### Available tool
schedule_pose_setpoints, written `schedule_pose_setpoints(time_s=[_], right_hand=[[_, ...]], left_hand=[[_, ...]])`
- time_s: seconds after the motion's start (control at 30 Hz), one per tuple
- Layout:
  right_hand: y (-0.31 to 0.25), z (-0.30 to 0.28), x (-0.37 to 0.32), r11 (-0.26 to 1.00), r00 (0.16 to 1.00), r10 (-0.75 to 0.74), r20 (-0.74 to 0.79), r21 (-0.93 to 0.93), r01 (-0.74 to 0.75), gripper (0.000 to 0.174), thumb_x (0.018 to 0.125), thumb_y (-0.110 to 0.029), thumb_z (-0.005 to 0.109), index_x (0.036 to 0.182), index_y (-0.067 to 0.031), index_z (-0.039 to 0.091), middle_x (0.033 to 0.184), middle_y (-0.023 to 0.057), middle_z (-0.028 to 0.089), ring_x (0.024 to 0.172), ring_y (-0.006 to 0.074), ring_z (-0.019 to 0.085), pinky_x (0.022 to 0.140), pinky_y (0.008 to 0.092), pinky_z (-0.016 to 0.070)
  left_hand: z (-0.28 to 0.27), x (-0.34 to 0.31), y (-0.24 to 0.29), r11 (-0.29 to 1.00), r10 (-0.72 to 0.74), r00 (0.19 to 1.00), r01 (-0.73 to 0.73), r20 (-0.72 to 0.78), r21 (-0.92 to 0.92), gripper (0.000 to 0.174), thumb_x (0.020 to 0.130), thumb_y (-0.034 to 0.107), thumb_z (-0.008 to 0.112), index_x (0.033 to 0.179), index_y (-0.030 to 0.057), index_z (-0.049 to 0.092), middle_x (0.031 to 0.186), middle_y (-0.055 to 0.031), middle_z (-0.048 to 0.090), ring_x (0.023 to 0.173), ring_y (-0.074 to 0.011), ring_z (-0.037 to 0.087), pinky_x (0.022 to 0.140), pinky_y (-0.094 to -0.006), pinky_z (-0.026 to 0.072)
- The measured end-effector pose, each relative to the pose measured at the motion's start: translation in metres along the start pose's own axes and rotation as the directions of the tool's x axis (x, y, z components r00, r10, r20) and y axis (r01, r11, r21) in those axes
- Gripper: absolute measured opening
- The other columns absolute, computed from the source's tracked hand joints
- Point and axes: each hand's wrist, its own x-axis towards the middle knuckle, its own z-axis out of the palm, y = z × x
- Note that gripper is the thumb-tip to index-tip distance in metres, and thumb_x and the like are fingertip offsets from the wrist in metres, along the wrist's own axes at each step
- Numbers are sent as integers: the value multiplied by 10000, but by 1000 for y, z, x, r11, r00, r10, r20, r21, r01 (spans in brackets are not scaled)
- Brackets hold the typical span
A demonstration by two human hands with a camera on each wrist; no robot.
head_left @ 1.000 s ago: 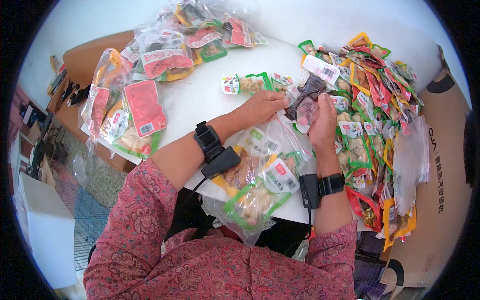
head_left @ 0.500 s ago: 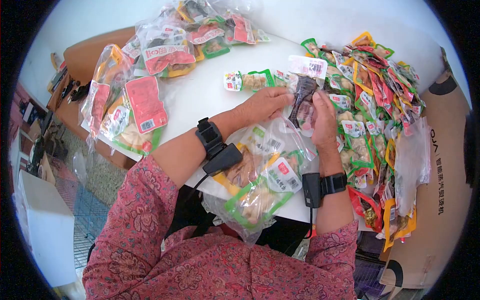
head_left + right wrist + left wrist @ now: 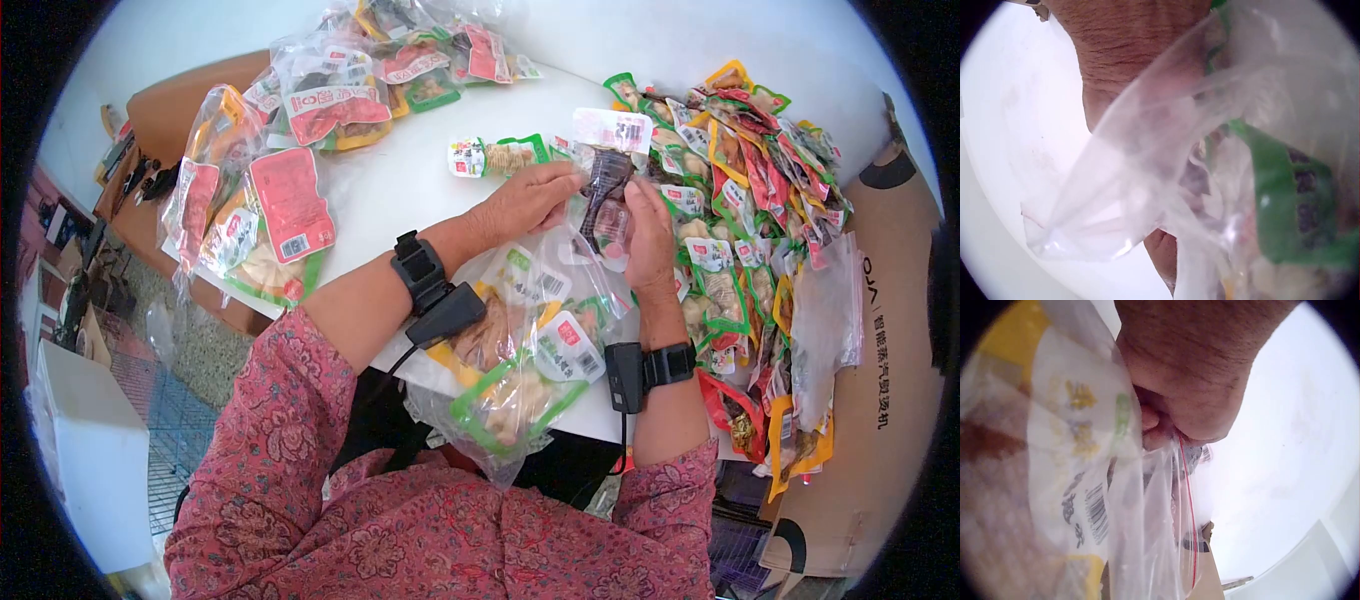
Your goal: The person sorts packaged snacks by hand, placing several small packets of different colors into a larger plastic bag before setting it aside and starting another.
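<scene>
Between both hands, a dark vacuum food pack (image 3: 608, 180) with a white barcode label stands above the mouth of a clear zip bag (image 3: 515, 455). My right hand (image 3: 650, 235) holds the pack from its right side, fingers along it. With curled fingers my left hand (image 3: 525, 205) pinches the bag's mouth; the left wrist view shows the red zip line (image 3: 1190, 506) hanging right under those fingers. Inside the bag lie yellow- and green-edged food packs (image 3: 565, 348). Clear plastic (image 3: 1104, 187) covers part of the right hand (image 3: 1135, 50) in the right wrist view.
On the white table (image 3: 390, 205), filled bags (image 3: 290, 205) stand at the left and more filled bags (image 3: 335, 105) at the back. A large heap of loose packs (image 3: 720, 280) covers the right side, with flat clear bags (image 3: 825, 310) on its edge. A cardboard box (image 3: 880, 260) stands beyond.
The dark pack has turned from slanted to nearly upright, its white label swinging left to the top. My left hand has shifted slightly up; the right stays near the pack's side.
</scene>
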Motion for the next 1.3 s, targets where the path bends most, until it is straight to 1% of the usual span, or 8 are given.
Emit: schedule_pose_setpoints(time_s=[0.07,0.13,0.33,0.43,0.53,0.77,1.03,1.3], right_hand=[[3,-1,1,1000,1000,-16,11,0,16,365,863,-252,492,1095,30,495,941,63,568,773,110,551,651,237,461],[1,0,0,998,999,20,-50,54,-17,340,868,-254,487,1084,8,496,920,53,564,743,111,553,608,245,472],[-7,5,-3,993,1000,21,-14,120,-19,281,869,-260,485,1057,-53,508,824,25,577,634,94,539,525,216,450],[-12,6,-6,999,999,30,-33,34,-29,269,870,-255,477,1058,-66,513,789,16,580,587,94,525,495,210,432],[-6,3,0,998,1000,-21,-5,64,21,270,873,-246,461,1068,-67,513,800,21,582,578,94,519,485,211,424],[-2,2,2,994,1000,-22,2,104,22,294,874,-238,452,1091,-48,506,810,31,582,595,98,519,485,210,419],[1,-1,5,990,998,-55,26,132,51,265,880,-190,446,1082,-30,509,876,23,575,726,88,538,565,230,457],[-1,-1,3,988,998,-51,39,150,45,245,883,-197,445,1054,-37,516,867,29,586,702,87,543,551,228,454]], left_hand=[[-1,1,1,1000,-8,1000,8,-2,5,254,908,301,418,813,78,496,561,30,416,437,-33,356,364,-183,271],[0,1,2,1000,-14,1000,14,-2,11,247,906,297,425,819,79,502,562,33,415,440,-31,358,364,-180,274],[2,0,2,998,-54,998,53,-37,-18,242,899,310,450,824,92,525,565,51,408,447,-26,359,373,-172,274],[2,0,3,999,-43,998,42,-39,-23,233,894,308,464,853,91,540,569,53,414,449,-24,360,376,-171,273],[3,0,3,997,-65,996,62,-55,-53,226,886,268,470,852,61,556,535,36,415,435,-35,372,385,-184,295],[3,0,4,995,-72,995,68,-64,-67,221,887,266,472,848,65,556,534,40,408,434,-28,356,383,-182,276],[4,-1,5,996,-60,997,55,-58,-72,224,890,273,471,879,70,567,528,50,401,435,-23,351,384,-178,270],[3,0,5,997,-38,998,35,-43,-64,239,893,283,466,891,69,572,532,53,398,442,-19,351,395,-173,279]])
